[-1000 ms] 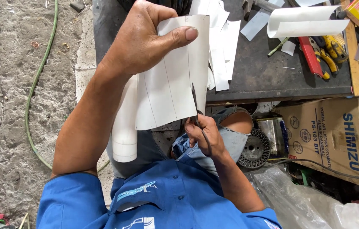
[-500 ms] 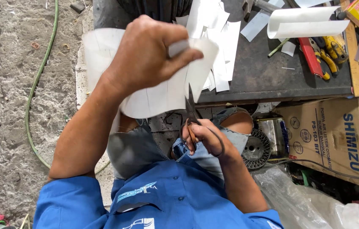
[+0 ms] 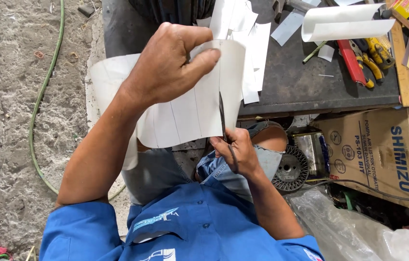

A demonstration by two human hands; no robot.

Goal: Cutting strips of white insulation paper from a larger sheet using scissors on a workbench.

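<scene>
So the left hand point(image 3: 165, 72) has its grip pinched on the top edge of a white sheet point(image 3: 190, 113) ruled with pencil lines, held up over the lap. Right hand point(image 3: 236, 150) is clamped round the scissors point(image 3: 222, 113), blades in the sheet's lower edge. Behind sit paper strips point(image 3: 243, 29) on the dark worktop point(image 3: 301, 82), near yellow pliers point(image 3: 371, 55).

The white sheet point(image 3: 185, 113) I'm cutting sits mid-frame, held up on edge and curling back toward the left. Thin parallel pencil lines run down its face. My scissors' point(image 3: 224, 126) dark blades stand upright in a slit near its right edge.
</scene>
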